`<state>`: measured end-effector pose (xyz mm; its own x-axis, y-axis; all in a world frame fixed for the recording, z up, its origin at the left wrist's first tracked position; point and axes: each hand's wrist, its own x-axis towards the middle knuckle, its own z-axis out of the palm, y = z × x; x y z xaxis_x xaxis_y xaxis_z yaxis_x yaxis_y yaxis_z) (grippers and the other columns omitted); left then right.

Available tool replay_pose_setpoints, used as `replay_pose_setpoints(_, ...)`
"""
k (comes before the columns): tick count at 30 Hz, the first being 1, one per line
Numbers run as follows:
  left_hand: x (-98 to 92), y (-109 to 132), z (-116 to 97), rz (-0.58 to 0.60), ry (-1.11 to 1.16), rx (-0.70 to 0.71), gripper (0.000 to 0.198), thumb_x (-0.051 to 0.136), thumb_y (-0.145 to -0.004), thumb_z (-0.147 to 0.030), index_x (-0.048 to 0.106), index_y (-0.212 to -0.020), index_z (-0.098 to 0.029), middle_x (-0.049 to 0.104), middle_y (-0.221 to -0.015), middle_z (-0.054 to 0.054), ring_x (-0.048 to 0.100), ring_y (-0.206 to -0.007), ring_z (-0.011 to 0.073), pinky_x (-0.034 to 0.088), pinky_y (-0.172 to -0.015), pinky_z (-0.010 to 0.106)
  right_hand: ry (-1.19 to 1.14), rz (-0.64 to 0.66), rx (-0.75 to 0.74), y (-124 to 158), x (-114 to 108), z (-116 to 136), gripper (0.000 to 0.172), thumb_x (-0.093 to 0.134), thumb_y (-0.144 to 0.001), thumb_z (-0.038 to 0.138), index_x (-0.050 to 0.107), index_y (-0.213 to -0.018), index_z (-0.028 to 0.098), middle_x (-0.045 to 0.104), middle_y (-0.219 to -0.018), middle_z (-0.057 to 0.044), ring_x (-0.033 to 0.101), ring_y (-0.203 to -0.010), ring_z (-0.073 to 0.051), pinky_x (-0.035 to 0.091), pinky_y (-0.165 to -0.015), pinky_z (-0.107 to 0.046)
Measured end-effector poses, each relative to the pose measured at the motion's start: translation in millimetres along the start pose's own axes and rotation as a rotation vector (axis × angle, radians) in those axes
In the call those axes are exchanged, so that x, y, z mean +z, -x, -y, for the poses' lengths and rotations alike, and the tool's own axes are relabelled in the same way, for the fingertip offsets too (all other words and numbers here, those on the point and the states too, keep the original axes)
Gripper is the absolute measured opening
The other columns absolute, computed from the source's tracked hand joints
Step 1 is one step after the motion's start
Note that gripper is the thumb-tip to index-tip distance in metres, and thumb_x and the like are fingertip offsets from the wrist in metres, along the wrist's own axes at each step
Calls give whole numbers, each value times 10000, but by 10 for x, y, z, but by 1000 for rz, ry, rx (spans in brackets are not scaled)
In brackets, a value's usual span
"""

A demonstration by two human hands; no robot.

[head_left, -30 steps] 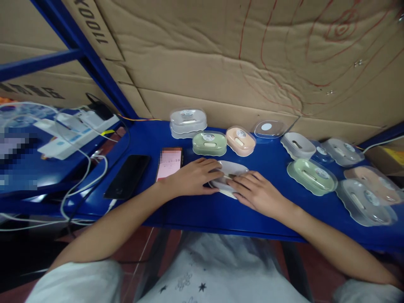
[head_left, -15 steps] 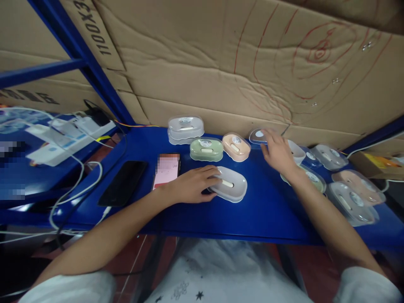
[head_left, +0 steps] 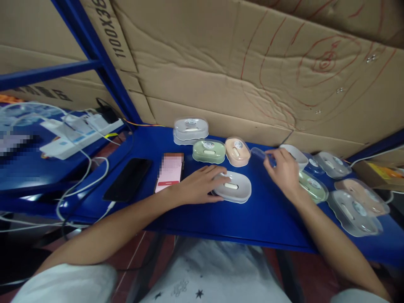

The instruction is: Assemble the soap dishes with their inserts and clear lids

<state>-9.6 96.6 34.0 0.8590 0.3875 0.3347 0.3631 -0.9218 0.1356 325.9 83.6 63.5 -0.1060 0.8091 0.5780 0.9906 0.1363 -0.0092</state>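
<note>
My left hand (head_left: 205,185) grips the left end of a pale grey soap dish (head_left: 241,189), its thumb at the near rim and its fingers over the far side. That dish has no lid on it and a white oblong piece lies at its middle. Farther back on the right, my right hand (head_left: 284,168) pinches a clear plastic lid (head_left: 259,153), which is tilted and partly hidden by the fingers. Behind the left hand stand a green lidded soap dish (head_left: 203,157) and a peach one (head_left: 233,156).
A grey lidded soap dish (head_left: 191,131) stands by the cardboard wall (head_left: 195,63). Several more dishes, including a green one (head_left: 315,191) and a grey one (head_left: 352,219), lie at the right. Two phones (head_left: 128,179), a power strip (head_left: 78,136) and cables are at the left.
My right hand has taken hold of the clear lid and raised it from the table into a tilt. My left hand stays on the grey soap dish. The view has shifted slightly.
</note>
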Motion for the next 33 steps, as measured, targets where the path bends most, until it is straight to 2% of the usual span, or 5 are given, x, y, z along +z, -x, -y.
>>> replay_pose_setpoints(4,23,14,10,-19,109,-101,878,843,-893,-480,388,-1605,-241,401,-1654,194,473,-1503,401,503,-1183,555,-176,-45,-153,309,-196,299,168,558,-1045,296,702,-1061,210,745,-1006,-80,709,-921,-258,540,-849,-393)
replay_pose_setpoints(9,41,28,30,23,185,-161,1016,784,-940,-528,150,-1706,-323,355,-1704,180,464,-1529,392,526,-1160,551,-367,146,-307,438,-208,546,215,624,-1047,358,672,-1202,217,758,-1129,-100,724,-1050,-289,562,-901,-447)
replay_pose_setpoints(16,56,54,53,43,187,-150,948,747,-977,-530,182,-1707,-313,383,-1690,188,501,-1509,379,548,-1133,517,-492,266,-533,532,-186,720,420,599,-1071,325,598,-1479,228,703,-1369,-138,631,-1348,-301,549,-1121,-560)
replay_pose_setpoints(24,92,62,112,77,254,-180,949,795,-934,-550,279,-1684,-285,426,-1673,171,491,-1521,349,533,-1159,502,-566,341,-676,477,-157,662,416,537,-1082,210,581,-1496,223,671,-1435,-111,574,-1438,-232,387,-1301,-566)
replay_pose_setpoints(33,30,45,66,107,200,-130,879,725,-989,-559,264,-1696,-315,366,-1728,151,451,-1551,352,512,-1177,513,-218,460,-511,487,-460,491,393,645,-1036,380,604,-1410,268,667,-1347,-131,628,-1272,-350,579,-1004,-552)
